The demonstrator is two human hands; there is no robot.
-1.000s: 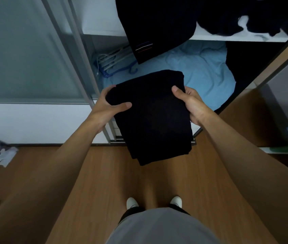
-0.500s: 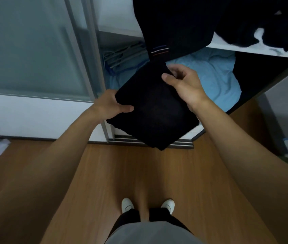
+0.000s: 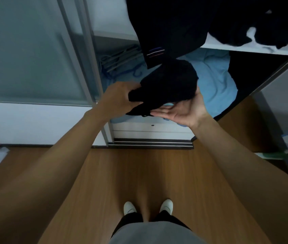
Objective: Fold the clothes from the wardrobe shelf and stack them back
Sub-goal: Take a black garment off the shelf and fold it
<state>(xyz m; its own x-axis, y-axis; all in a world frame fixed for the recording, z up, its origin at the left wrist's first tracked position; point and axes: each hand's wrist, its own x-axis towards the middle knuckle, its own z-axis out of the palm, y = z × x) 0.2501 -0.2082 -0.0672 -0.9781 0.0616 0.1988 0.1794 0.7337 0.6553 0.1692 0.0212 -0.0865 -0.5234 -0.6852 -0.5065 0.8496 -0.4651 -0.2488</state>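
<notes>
A person stands at an open wardrobe, looking down past both forearms to a wooden floor (image 3: 139, 173). The folded black garment (image 3: 167, 85) is held in the air in front of the wardrobe's lower compartment, above a crumpled light blue cloth (image 3: 215, 81). The left hand (image 3: 116, 97) grips its near left corner, fingers closed over the fabric. The right hand (image 3: 180, 111) lies flat and palm up beneath it, supporting rather than gripping. A dark hanging garment (image 3: 166, 32) dangles just above the bundle. The likely risk is that the fold sags off the open palm and unravels, or snags on the hanging hem while being lifted to the white shelf (image 3: 245, 48).
</notes>
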